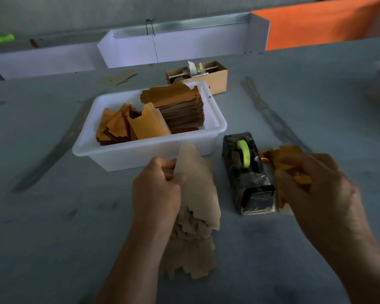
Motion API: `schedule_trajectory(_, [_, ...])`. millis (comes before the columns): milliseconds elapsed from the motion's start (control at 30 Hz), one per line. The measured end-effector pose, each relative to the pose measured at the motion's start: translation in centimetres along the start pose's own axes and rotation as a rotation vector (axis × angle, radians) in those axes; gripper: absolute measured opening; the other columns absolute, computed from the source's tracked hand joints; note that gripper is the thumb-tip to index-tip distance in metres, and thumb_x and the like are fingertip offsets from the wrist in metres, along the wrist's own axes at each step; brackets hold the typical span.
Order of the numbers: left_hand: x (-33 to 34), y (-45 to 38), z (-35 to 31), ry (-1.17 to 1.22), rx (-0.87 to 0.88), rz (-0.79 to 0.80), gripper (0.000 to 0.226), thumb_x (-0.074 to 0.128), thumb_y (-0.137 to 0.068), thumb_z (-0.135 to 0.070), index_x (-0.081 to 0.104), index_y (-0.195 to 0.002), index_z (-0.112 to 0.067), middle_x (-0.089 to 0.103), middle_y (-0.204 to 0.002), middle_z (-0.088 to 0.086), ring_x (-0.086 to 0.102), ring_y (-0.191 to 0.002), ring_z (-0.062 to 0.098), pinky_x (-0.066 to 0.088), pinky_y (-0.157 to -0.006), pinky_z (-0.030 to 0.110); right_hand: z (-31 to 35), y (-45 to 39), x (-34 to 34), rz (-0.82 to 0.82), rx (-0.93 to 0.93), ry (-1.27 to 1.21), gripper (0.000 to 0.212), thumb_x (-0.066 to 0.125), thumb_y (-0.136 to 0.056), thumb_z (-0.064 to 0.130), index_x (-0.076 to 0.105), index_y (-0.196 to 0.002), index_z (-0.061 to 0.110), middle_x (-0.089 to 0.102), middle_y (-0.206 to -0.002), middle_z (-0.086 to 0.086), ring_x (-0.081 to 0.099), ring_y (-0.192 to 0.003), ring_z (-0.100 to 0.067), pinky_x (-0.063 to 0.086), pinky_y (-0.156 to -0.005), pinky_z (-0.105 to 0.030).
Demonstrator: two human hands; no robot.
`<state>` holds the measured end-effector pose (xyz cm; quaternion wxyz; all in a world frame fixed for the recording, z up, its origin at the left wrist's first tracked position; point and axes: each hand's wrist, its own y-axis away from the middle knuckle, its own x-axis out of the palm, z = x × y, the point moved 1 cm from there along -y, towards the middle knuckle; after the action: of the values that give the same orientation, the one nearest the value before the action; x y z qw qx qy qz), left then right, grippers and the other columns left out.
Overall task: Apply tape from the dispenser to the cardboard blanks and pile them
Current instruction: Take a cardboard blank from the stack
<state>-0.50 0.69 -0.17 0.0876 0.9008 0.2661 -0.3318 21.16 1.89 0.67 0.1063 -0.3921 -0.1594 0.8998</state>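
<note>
Left hand fingers curled round a fanned stack of pale cardboard blanks left of the tape dispenser, right hand pinching an orange blank right of it (blurred), white tub of orange blanks behind the dispenser, grey table beneath.

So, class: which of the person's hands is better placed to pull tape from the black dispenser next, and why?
Right. The right hand hovers just beside the black tape dispenser with its green roll, while the left hand grips a pale stack of cardboard blanks.
</note>
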Motion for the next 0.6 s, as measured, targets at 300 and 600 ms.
schedule_trajectory(300, [-1.5,1.5,-0.8,0.373,0.021,-0.144,0.011,0.066,-0.087,-0.03,0.06,-0.077,-0.03,0.065,-0.071,-0.013,0.059,-0.071,-0.01,0.043,-0.053,0.009,1.7,0.9,0.3,0.014,0.034,-0.171,0.022,0.065,-0.084,0.016,0.069,-0.105,0.018,0.061,-0.101,0.005,0.053,-0.079,0.005,0.033,-0.064,0.009])
schedule_trajectory(600, [-2.3,3.5,-1.2,0.92,-0.231,0.283,0.034,0.067,-0.067,-0.02,0.068,-0.094,0.0,0.074,-0.09,0.016,0.07,-0.084,0.029,0.057,-0.077,0.039,4.5,2.8,1.7,0.288,0.269,-0.644,0.039,0.058,-0.074,0.047,0.062,-0.109,0.031,0.07,-0.089,0.019,0.062,-0.084,0.008,0.05,-0.065,-0.007])
